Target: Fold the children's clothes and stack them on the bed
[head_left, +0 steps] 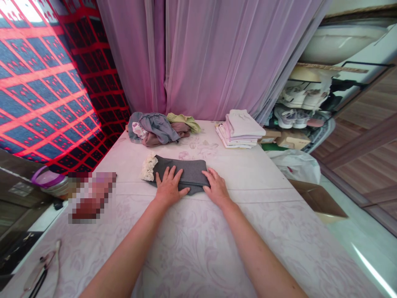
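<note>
A dark grey garment (186, 167), folded into a flat oblong, lies on the patterned table cover (192, 231). Cream lace trim (149, 167) shows at its left end. My left hand (168, 184) rests on the near left part of the garment with its fingers spread. At the right end, my right hand (217, 186) touches the edge, fingers apart and slightly bent. Neither hand grips the cloth.
Crumpled clothes (158, 128) lie at the back left. A neat stack of folded light clothes (240, 130) stands at the back right. Glasses (39, 271) are at the front left. Beyond the right edge are shoes (291, 116) and an open cardboard box (318, 198).
</note>
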Demonstrator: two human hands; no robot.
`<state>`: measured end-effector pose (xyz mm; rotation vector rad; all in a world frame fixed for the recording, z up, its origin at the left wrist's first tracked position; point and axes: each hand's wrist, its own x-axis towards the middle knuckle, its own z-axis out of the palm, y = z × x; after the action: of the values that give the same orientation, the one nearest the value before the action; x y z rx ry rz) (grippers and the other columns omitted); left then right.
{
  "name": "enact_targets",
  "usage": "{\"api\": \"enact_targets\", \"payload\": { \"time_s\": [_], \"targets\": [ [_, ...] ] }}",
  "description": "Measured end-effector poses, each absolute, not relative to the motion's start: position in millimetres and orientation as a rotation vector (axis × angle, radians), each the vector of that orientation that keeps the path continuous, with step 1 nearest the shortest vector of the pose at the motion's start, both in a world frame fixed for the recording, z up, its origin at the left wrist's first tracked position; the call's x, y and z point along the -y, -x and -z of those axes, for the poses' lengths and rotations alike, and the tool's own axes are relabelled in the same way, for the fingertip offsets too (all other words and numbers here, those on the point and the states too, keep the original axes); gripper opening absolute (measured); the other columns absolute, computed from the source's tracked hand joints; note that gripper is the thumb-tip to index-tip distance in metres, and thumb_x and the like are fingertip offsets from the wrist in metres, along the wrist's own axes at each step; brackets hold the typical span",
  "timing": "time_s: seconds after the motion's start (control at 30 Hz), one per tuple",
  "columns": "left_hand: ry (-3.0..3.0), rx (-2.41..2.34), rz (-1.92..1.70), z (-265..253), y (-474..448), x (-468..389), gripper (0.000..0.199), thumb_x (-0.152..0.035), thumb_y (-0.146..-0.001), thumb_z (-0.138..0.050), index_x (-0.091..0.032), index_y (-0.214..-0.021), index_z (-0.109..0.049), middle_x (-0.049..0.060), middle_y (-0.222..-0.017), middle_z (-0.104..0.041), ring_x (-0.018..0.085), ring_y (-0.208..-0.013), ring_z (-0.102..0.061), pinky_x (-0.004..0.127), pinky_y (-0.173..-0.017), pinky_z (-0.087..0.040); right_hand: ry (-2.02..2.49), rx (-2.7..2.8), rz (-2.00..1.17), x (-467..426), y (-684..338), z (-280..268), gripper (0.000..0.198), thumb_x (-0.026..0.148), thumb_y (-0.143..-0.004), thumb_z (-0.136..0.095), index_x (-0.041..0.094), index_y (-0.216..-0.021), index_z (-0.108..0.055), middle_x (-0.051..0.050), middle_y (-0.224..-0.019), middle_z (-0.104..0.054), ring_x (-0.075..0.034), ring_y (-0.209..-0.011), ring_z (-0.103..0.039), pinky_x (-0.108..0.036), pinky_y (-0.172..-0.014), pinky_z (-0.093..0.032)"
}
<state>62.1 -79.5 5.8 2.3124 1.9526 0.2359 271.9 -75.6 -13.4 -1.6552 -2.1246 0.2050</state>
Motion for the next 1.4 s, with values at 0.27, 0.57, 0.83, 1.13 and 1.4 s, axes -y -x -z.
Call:
{"api": "enact_targets", "payload": {
  "time_s": [0.27, 0.57, 0.83, 1.13, 1.4],
  "targets": [
    [-2.464, -1.730, -0.283, -15.4, -63.1, 89.7, 0.053, -0.054, -0.089, -0.047, -0.041, -0.141, -0.042, 0.006, -0.156, -0.029, 0.037, -0.143, -0.021, 0.074, -0.105, -0.007, 1.506, 1.877, -0.832, 75.4, -293.9, 0.4, 0.053, 0.031, -0.080, -0.057, 0.020, -0.132, -0.052, -0.012, -0.137, -0.054, -0.022, -0.123, -0.052, -0.037, -0.094, -0.048],
    [-2.553, -1.571, -0.243, -8.9, -71.2, 97.3, 0.052, -0.048, -0.090, -0.047, -0.038, -0.141, -0.041, 0.004, -0.153, -0.035, 0.033, -0.141, -0.027, 0.068, -0.109, -0.009, 1.862, 1.553, -1.223, 53.1, -269.8, -17.8, 0.030, 0.042, -0.083, -0.058, 0.016, -0.094, -0.067, -0.005, -0.084, -0.072, -0.014, -0.069, -0.065, -0.022, -0.059, -0.045],
    [-2.477, -1.837, -0.153, -48.7, -59.0, 71.2, 0.043, -0.036, -0.096, -0.031, -0.024, -0.116, -0.066, 0.007, -0.127, -0.064, 0.026, -0.114, -0.058, 0.042, -0.092, -0.046, 2.074, 1.884, -0.541, 66.4, -262.4, -26.5, 0.061, 0.039, -0.083, -0.059, 0.019, -0.139, -0.042, -0.013, -0.109, -0.066, -0.027, -0.097, -0.064, -0.038, -0.081, -0.048],
    [-2.650, -1.994, -0.143, -42.3, -25.4, 38.0, 0.054, -0.046, -0.092, -0.038, -0.015, -0.131, -0.056, 0.013, -0.146, -0.046, 0.034, -0.138, -0.034, 0.051, -0.114, -0.016, 1.665, 2.220, -0.160, 36.8, -215.1, -43.1, 0.047, 0.034, -0.094, -0.039, 0.021, -0.139, -0.045, -0.011, -0.152, -0.036, -0.024, -0.140, -0.029, -0.050, -0.113, -0.022],
    [-2.528, -2.028, -0.009, -22.5, -16.5, 35.7, 0.067, -0.059, -0.090, -0.035, -0.016, -0.140, -0.047, 0.014, -0.146, -0.045, 0.033, -0.136, -0.037, 0.047, -0.114, -0.018, 1.757, 2.389, -0.345, 33.7, -207.7, -10.0, 0.057, 0.049, -0.095, -0.032, 0.022, -0.145, -0.038, -0.011, -0.156, -0.026, -0.026, -0.144, -0.019, -0.059, -0.113, -0.010]
  ]
}}
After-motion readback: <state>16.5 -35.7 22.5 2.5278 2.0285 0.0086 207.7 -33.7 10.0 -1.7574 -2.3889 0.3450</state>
